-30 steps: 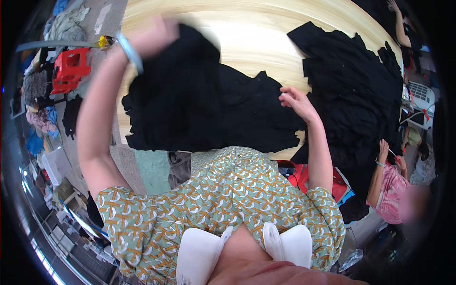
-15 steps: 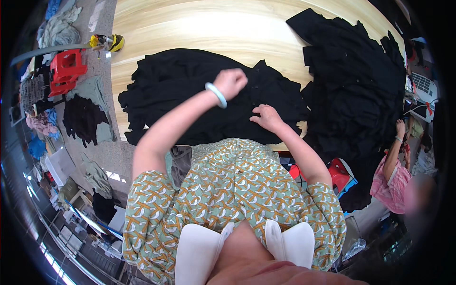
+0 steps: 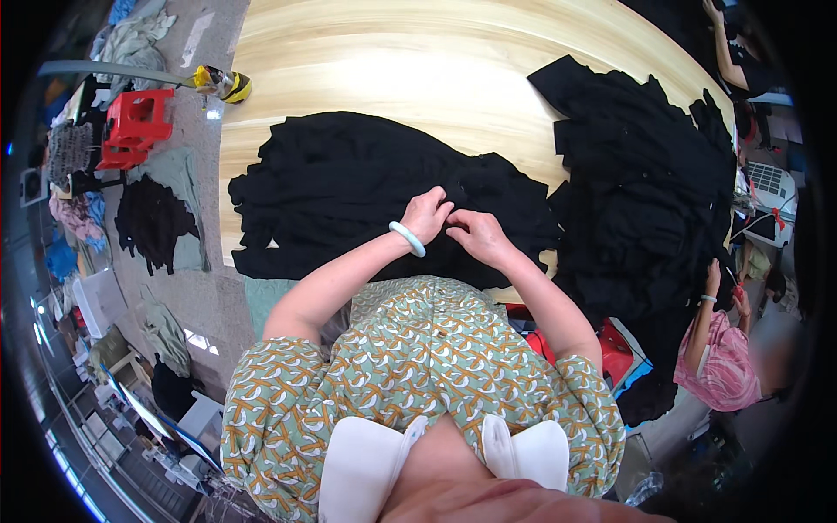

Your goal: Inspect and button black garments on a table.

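Note:
A black garment (image 3: 349, 187) lies spread on the light wooden table (image 3: 418, 70) in front of me. My left hand (image 3: 427, 213), with a pale green bangle on its wrist, and my right hand (image 3: 478, 235) meet at the garment's near edge, fingers pinched on the black cloth. A large heap of black garments (image 3: 649, 183) lies on the table to the right, touching the spread piece.
A red plastic stool (image 3: 135, 126) and a yellow-black object (image 3: 225, 83) stand on the floor at left, among loose clothes, including a black piece (image 3: 153, 222). A person in pink (image 3: 719, 357) works at the right. Another person's arm (image 3: 728, 48) reaches in at the top right.
My left arm came down from high over the table's left side to the garment's near edge. My right hand drew in beside it. The garment now lies spread flat.

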`<control>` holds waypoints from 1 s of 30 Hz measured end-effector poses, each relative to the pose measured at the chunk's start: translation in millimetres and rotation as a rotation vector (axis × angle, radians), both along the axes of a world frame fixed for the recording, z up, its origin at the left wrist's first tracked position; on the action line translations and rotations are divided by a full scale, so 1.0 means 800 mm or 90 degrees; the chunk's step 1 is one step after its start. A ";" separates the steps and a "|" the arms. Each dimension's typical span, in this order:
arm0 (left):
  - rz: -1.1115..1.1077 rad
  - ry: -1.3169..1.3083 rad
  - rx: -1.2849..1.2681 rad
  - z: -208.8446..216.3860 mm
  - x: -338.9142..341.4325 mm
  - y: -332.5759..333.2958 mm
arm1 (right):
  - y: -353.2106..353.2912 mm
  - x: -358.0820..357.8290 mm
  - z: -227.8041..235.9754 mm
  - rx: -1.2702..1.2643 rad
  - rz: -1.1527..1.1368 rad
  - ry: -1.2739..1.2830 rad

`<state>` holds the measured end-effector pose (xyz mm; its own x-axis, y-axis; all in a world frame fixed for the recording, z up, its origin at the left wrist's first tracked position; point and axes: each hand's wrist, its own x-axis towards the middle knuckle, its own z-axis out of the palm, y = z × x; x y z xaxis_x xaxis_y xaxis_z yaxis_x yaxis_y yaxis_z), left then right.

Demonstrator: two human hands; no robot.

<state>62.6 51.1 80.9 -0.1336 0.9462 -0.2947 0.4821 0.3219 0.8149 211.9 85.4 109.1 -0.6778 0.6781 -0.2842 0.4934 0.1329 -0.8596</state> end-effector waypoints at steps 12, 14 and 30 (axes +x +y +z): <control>-0.055 0.028 -0.163 -0.036 0.002 -0.010 | -0.007 -0.002 -0.028 0.142 -0.028 -0.040; -0.026 -0.007 -0.131 -0.036 -0.005 -0.003 | -0.002 -0.009 -0.030 0.151 -0.045 -0.015; 0.006 0.037 -0.144 -0.046 -0.010 0.006 | 0.003 -0.020 -0.033 0.159 -0.068 -0.030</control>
<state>54.5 55.9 43.8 -0.1647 0.8557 -0.4906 0.5224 0.4976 0.6925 195.6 88.0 82.8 -0.5891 0.7978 -0.1287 0.5551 0.2836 -0.7820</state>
